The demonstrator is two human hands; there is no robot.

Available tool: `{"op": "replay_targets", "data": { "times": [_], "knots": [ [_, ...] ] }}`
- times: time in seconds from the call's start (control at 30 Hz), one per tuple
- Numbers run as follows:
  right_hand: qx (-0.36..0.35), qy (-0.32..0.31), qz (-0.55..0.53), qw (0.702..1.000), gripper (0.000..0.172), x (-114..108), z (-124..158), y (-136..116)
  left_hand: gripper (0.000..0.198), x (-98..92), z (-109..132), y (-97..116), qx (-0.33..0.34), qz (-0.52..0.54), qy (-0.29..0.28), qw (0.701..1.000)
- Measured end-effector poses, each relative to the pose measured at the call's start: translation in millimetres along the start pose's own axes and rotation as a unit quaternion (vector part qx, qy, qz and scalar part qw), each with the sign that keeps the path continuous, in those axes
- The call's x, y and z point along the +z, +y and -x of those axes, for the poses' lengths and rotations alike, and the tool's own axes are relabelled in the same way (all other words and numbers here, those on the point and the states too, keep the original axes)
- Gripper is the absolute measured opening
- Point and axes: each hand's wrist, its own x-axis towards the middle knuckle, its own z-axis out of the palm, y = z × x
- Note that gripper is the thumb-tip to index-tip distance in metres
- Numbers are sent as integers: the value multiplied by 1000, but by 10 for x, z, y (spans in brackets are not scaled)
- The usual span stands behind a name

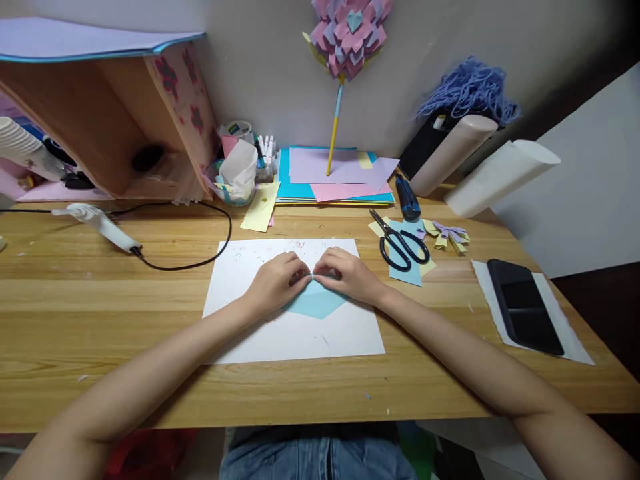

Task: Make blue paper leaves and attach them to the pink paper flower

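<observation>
Two-handed, pinching angular pale-blue paper narrowly with left hand and right hand at its twelve-o'clock edge, mid white rectangular paper sheet. Seemingly mid-crease; calling for even pressure. Roomier on brown wooden tabletop toward eight o'clock, tighter at two, beside black-handled metal scissors.

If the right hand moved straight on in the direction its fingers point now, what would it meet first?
Most likely the left hand, which lies just ahead of the right hand; both seem to pinch the light blue paper. The exact gap is hard to judge.
</observation>
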Motion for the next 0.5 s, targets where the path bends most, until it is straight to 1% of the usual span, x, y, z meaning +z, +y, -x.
{"op": "replay_targets", "data": {
  "times": [0.2,0.37,0.5],
  "knots": [
    [3,-1,-5,1000,5,0,21,20,11,19,-4,-24,-22,44,-6,999],
    [-30,7,13,999,9,35,37,43,10,27,8,-29,-10,30,1,999],
    [-41,6,36,999,10,46,38,41,11,33,16,-14,9,4,8,1000]
  ]
}}
